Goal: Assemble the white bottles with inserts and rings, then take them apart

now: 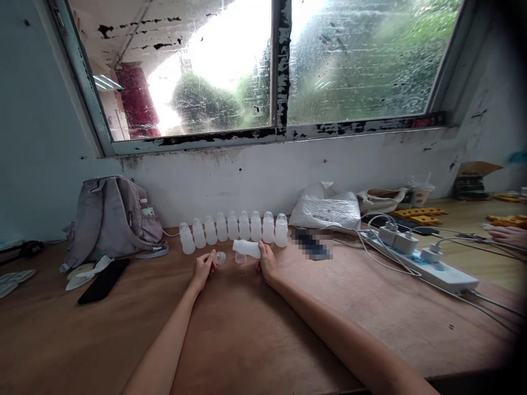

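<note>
My left hand (203, 269) is closed, fingers pinching a small, clear, round bottle part (220, 258) by its edge. In my right hand (267, 261) lies a translucent white baby bottle (246, 248), tipped on its side with its open end toward the left. Just under that bottle a clear cap (240, 257) sits on the table. Behind both hands stands a row of several similar white bottles (233, 226), upright and topped with clear domed caps.
On the left are a grey backpack (111, 219) and a black phone (104, 281). A silver padded bag (327, 208) and a white power strip (436, 269) with cables lie to the right. Another person's hand (508, 236) shows at the far right, near yellow parts (418, 215).
</note>
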